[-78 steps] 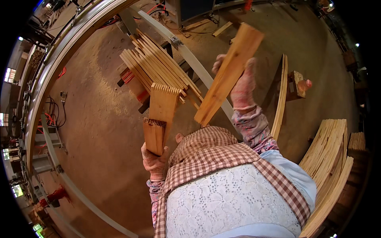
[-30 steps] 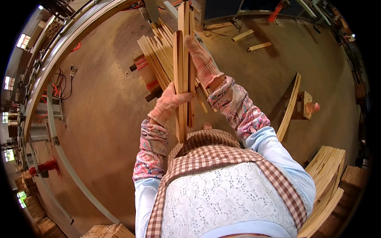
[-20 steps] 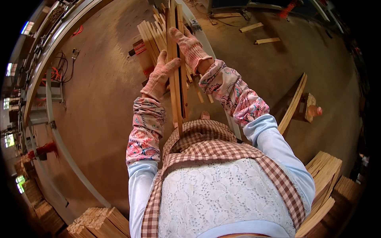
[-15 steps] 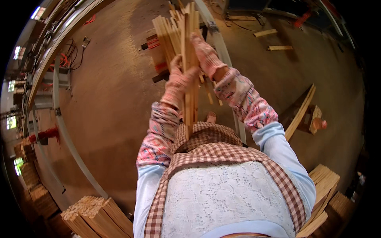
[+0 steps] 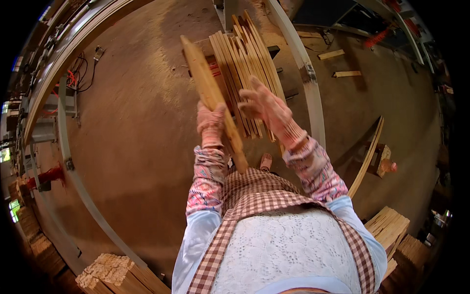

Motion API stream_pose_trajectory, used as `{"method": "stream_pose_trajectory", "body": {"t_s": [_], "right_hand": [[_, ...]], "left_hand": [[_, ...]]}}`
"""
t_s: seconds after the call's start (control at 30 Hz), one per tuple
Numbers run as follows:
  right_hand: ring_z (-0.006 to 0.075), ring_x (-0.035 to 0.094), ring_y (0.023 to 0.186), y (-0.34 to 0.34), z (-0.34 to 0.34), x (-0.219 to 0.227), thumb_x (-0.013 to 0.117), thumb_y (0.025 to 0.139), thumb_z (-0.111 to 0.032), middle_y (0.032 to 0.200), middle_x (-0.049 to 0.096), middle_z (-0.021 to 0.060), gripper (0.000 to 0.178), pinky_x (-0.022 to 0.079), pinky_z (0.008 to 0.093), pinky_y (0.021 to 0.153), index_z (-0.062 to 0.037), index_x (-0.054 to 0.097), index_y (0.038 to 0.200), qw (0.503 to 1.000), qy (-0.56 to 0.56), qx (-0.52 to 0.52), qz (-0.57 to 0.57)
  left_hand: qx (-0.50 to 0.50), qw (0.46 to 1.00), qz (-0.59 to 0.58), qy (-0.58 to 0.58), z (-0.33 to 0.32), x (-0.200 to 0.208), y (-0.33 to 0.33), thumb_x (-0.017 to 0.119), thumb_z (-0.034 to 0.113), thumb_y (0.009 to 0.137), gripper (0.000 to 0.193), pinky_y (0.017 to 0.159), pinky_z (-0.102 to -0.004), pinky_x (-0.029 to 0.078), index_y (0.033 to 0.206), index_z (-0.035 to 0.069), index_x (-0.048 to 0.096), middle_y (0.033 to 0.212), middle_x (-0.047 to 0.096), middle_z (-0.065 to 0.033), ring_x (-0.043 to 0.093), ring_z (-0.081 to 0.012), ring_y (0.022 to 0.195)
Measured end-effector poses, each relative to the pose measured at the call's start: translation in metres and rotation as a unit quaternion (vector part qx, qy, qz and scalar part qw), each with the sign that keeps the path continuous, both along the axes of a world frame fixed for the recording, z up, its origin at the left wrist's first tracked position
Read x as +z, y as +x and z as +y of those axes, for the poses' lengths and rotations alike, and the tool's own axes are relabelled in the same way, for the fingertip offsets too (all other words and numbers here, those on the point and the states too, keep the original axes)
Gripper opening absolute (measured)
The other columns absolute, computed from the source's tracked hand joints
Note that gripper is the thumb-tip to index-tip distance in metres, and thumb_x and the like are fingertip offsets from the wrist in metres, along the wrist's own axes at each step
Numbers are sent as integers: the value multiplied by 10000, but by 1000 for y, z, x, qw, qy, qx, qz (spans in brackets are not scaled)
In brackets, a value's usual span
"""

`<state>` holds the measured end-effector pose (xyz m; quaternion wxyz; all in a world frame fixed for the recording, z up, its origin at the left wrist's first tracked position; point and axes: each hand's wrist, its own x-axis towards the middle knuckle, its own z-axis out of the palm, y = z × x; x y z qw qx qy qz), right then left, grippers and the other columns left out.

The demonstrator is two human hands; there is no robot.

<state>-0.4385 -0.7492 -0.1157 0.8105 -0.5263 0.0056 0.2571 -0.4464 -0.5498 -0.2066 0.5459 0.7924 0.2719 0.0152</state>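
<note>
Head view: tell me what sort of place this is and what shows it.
Probably a woodworking workshop: there is a pile of wooden strips, more stacked timber at the lower left, and pale, sawdust-like powder on the brown floor.

Dim floor (image 5: 132, 161); bright windows (image 5: 14, 209) far left; right grip (image 5: 268, 109) slightly blurred; edges bowed.
</note>
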Motion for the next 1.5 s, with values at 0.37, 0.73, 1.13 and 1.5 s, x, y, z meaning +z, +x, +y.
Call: {"method": "stream_pose_trajectory", "body": {"t_s": [0.37, 0.73, 1.13, 1.5], "right_hand": [[219, 687, 924, -96, -68, -31, 601, 969, -547, 1148, 673, 102, 666, 571, 359, 824, -177, 449, 1502, 943, -88, -174, 269], [199, 682, 945, -121, -49, -42, 563, 1003, -510, 1193, 669, 130, 650, 559, 318, 860, -129, 438, 1514, 950, -92, -171, 243], [101, 658, 925, -168, -177, -40, 622, 1003, -320, 1201, 686, 53, 549, 555, 253, 732, -113, 476, 1491, 857, -183, -480, 21], [351, 510, 1342, -460, -323, -40, 675, 795, -590, 1458, 518, 222, 940, 404, 414, 1093, -138, 351, 1553, 551, -599, -272, 513]], "left_hand": [[-147, 894, 376, 194, 7, -90, 131, 593, 643, 830, 777, 843, -522, 549, 1379, 94, 557, 1278, 650, -180, 668, -382, 1090], [-222, 932, 264, 111, 33, -100, 104, 641, 661, 795, 913, 913, -539, 504, 1437, 37, 463, 1353, 574, -253, 636, -408, 1122], [-194, 956, -4, -219, 75, -154, 73, 517, 320, 1032, 543, 980, -348, 504, 1463, -5, 446, 1329, 590, -95, 585, -230, 1161], [-176, 983, 11, 60, -86, -21, -99, 595, 363, 1002, 668, 1152, -394, 375, 1536, 41, 353, 1554, 401, -212, 447, -343, 1398]]}}
